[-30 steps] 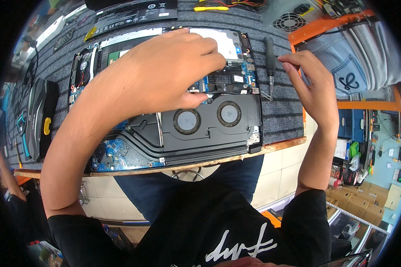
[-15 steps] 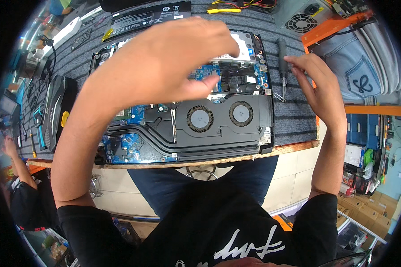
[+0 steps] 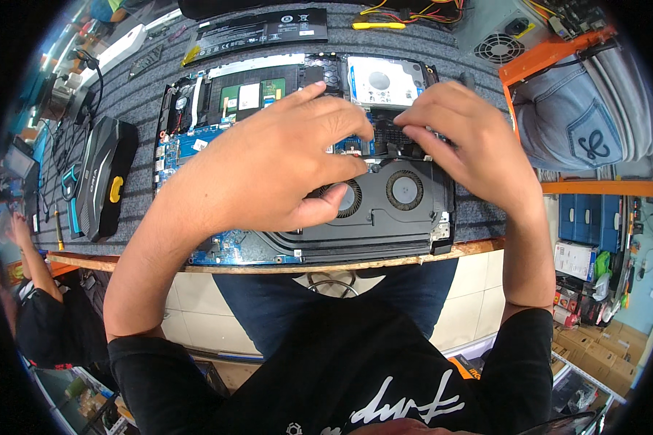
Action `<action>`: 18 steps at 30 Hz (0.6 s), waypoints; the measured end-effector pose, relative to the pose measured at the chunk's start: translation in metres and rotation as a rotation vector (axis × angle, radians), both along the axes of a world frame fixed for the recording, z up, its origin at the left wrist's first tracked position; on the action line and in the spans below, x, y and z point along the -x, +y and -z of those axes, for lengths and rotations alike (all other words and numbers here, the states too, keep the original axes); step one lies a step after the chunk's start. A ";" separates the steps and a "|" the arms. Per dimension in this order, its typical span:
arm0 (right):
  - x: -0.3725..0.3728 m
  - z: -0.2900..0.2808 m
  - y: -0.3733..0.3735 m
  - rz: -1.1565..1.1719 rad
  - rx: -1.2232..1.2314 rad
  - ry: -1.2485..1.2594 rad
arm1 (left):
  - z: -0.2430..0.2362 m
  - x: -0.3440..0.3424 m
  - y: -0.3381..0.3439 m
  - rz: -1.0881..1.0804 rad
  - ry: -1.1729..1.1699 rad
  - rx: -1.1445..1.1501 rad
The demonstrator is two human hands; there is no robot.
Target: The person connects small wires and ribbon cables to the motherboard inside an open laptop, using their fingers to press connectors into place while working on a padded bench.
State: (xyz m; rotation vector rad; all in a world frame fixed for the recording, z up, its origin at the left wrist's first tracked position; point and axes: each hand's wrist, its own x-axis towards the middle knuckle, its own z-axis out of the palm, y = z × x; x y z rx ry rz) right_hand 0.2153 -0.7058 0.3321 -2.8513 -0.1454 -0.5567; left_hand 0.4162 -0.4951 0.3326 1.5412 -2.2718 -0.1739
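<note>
An opened laptop (image 3: 381,228) lies in front of me with its inside showing: blue circuit board, two round fans and black heat pipes. Over its middle, my left hand (image 3: 283,156) has its fingers spread, the fingertips down by the board just above the fans. My right hand (image 3: 464,138) brings its thumb and index finger close together at a black film-like cover (image 3: 403,138) beside the left fan's upper edge. Whatever lies between those fingertips is too small to make out. Beyond the hands sits a silver hard drive (image 3: 384,78) in the laptop's far right corner.
A flat black battery (image 3: 257,36) and a yellow tool (image 3: 379,26) lie farther back on the grey ribbed mat (image 3: 141,90). A black box-shaped device (image 3: 101,181) stands left. At the right are an orange frame (image 3: 559,61), jeans (image 3: 580,116) and a power supply (image 3: 500,47).
My right hand has moved left, from beside the grey screwdriver onto the laptop. The left hand has come nearer to me and lower over the board, uncovering the laptop's far side.
</note>
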 end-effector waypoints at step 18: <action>-0.026 -0.006 0.003 -0.163 -0.271 0.346 | 0.010 0.004 0.009 -0.052 0.071 -0.030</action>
